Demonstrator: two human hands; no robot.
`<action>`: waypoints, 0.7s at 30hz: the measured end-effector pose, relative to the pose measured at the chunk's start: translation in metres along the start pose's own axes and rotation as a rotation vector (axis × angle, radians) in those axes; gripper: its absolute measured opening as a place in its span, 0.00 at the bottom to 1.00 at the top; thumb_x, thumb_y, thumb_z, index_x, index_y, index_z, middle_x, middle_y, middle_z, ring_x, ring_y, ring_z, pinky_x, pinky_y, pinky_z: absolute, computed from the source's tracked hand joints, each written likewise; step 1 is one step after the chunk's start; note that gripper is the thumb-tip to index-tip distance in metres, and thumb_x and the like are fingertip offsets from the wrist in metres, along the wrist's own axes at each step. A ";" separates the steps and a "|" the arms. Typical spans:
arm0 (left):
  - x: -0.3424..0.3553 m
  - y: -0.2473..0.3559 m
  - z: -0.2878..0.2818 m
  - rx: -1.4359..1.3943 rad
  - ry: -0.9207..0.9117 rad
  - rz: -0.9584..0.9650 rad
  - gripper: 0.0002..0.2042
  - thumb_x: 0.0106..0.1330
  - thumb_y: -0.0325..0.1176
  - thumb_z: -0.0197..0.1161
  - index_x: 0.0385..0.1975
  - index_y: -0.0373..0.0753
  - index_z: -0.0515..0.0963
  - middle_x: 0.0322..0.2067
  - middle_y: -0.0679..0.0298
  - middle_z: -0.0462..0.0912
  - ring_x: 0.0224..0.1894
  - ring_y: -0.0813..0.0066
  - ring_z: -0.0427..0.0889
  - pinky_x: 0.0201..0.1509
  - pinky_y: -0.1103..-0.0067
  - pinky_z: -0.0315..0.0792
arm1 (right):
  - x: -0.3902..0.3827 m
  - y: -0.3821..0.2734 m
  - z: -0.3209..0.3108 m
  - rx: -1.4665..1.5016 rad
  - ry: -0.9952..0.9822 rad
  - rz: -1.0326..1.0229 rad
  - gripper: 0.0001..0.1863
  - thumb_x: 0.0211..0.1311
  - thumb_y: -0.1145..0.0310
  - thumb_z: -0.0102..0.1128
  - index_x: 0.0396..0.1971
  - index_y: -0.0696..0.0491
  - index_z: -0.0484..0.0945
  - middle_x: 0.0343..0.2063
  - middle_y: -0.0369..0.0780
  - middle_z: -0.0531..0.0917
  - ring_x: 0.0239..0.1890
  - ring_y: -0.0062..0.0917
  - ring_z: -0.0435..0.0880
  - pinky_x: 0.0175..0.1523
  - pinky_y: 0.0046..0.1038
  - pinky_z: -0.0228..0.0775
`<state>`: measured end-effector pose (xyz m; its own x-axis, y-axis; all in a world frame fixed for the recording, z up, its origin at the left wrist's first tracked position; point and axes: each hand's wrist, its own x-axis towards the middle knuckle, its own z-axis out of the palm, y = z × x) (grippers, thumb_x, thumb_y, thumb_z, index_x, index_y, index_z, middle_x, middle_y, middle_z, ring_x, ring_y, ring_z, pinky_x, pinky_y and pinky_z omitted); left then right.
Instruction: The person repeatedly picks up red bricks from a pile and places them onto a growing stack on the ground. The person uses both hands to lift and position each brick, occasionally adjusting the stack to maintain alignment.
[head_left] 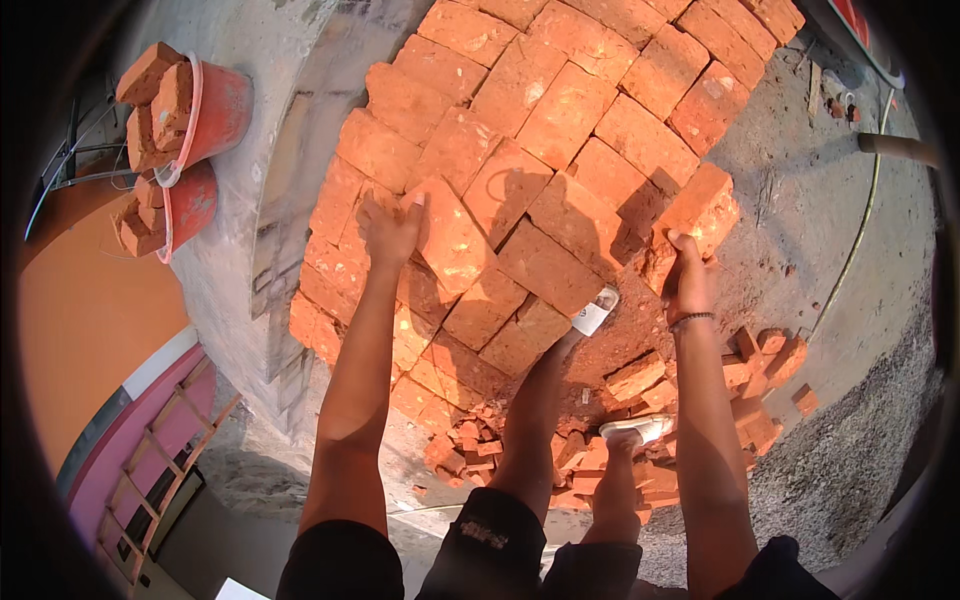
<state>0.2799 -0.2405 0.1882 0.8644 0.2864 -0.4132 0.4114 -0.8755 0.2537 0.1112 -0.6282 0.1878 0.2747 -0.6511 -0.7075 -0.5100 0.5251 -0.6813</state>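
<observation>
My left hand [389,228] is closed at the left side of an orange-red brick [456,240], its thumb along the brick's edge. That brick rests at a slant over the top of a large brick stack [540,95]; whether its underside touches all along, I cannot tell. On the right, my right hand [690,283] grips another brick [700,212] by its near end, with the thumb on its face. This second brick is held beside the stack's right edge, above the dusty ground. Most of the fingers of my right hand are hidden behind the brick.
Two red buckets [222,110] filled with bricks stand at the far left. Loose and broken bricks [655,480] lie around my feet, near a gravel heap [835,500]. A hose [862,215] runs along the right. A wooden ladder [155,455] leans at lower left.
</observation>
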 end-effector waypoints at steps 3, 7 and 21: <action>0.006 0.013 0.048 -0.013 -0.074 -0.172 0.48 0.68 0.65 0.58 0.76 0.36 0.47 0.78 0.49 0.37 0.78 0.44 0.44 0.75 0.46 0.48 | -0.004 -0.038 0.150 -0.045 -0.163 0.078 0.54 0.41 0.56 0.80 0.62 0.68 0.56 0.43 0.49 0.75 0.40 0.33 0.79 0.44 0.37 0.75; -0.010 0.019 0.088 -0.026 0.205 -0.143 0.45 0.68 0.64 0.57 0.76 0.39 0.52 0.78 0.53 0.46 0.78 0.42 0.44 0.74 0.43 0.47 | -0.017 -0.054 0.312 -0.172 -0.300 0.143 0.55 0.38 0.53 0.80 0.57 0.70 0.55 0.46 0.54 0.73 0.42 0.36 0.79 0.44 0.40 0.77; -0.007 0.019 0.084 0.074 0.091 -0.193 0.44 0.64 0.60 0.60 0.76 0.45 0.54 0.77 0.56 0.49 0.78 0.40 0.45 0.72 0.43 0.54 | 0.049 -0.042 0.519 -0.455 -0.389 -0.079 0.42 0.67 0.57 0.67 0.65 0.72 0.56 0.31 0.43 0.82 0.25 0.23 0.79 0.28 0.29 0.75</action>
<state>0.2571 -0.2918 0.1224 0.7957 0.4820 -0.3668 0.5519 -0.8264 0.1113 0.5691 -0.3979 0.0844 0.5607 -0.3850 -0.7331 -0.7496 0.1401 -0.6469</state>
